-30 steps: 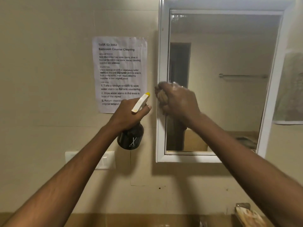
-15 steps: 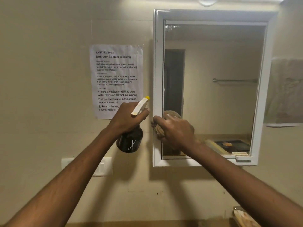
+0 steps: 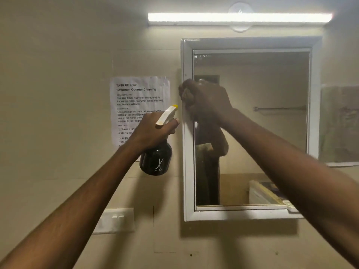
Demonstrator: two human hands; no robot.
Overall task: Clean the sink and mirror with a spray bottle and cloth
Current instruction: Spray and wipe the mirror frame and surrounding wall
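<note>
Pressing a bunched cloth point(image 3: 186, 96) against the mirror point(image 3: 252, 123) frame's left edge at upper centre, the right hand point(image 3: 207, 100) scrubs; the left hand point(image 3: 153, 131) grips the spray bottle point(image 3: 156, 160) aside at centre — likely ready to respray.

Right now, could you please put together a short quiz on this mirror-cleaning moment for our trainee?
1. True or false: the left hand holds the spray bottle to the left of the mirror.
2. Which part of the mirror is the right hand pressing the cloth against? A) bottom right corner B) left edge, upper part C) centre of the glass
3. Fill in: the printed sheet taped to the wall is headed "Bathroom ____ Cleaning".

Key: 1 true; 2 B; 3 Counter.
</note>
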